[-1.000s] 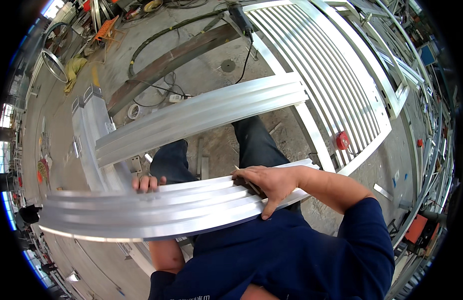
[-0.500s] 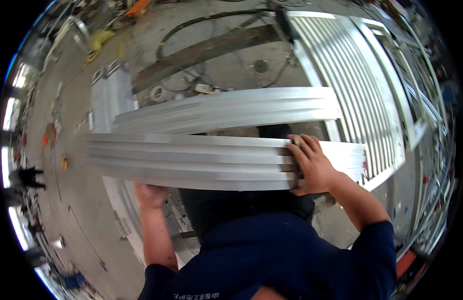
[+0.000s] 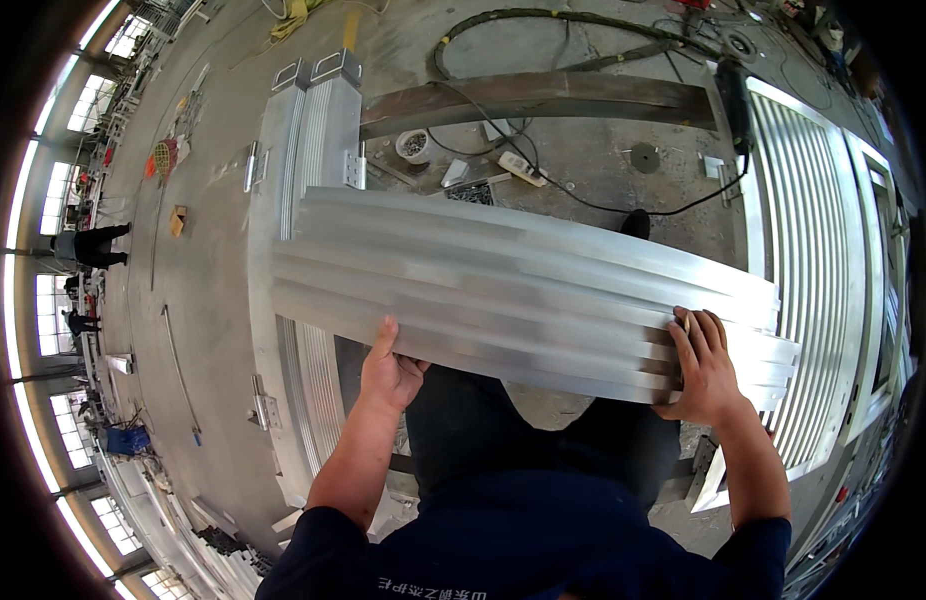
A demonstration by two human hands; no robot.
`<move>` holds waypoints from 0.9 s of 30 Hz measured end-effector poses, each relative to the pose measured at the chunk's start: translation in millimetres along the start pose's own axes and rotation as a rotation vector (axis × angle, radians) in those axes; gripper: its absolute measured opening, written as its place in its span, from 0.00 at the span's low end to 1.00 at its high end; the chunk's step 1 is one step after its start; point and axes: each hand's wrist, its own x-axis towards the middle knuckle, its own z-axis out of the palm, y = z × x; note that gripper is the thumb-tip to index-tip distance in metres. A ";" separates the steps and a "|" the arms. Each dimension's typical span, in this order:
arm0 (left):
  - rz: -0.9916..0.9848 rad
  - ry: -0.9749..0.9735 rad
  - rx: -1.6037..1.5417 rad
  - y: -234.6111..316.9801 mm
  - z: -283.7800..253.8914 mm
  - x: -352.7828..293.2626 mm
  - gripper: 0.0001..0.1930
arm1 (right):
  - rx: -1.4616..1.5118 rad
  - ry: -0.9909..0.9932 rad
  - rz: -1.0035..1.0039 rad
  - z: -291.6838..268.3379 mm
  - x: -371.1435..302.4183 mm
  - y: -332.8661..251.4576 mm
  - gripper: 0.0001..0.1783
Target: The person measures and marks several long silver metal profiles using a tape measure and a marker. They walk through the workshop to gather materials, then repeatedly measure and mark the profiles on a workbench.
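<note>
Several long silver metal slats (image 3: 453, 325) lie side by side across my front, slanting down toward the right. More slats (image 3: 543, 235) run along their far side. My left hand (image 3: 391, 372) grips the near edge left of the middle, thumb on top and fingers beneath, partly hidden. Toward the right end, my right hand (image 3: 705, 362) is closed over the near slats, fingertips on their upper face. At the left, the slats rest over ribbed metal profiles (image 3: 318, 135) with hinges. Their right ends reach a white ribbed panel (image 3: 808, 250).
A brown steel beam (image 3: 543, 98) spans the far side. Nearby are a white tub of small parts (image 3: 413, 147), a power strip (image 3: 523, 168) and a black cable (image 3: 608, 208). A thick hose (image 3: 553, 17) curves behind. Two people stand far left, one bending (image 3: 95, 246).
The gap between the near and far slats has closed. My left hand has shifted along the near edge, its thumb now on top. My right hand keeps its hold. The view has turned.
</note>
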 end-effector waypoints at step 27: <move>0.152 -0.140 0.090 -6.1 -49.0 50.1 0.32 | 0.138 -0.047 -0.021 20.3 41.0 42.3 0.67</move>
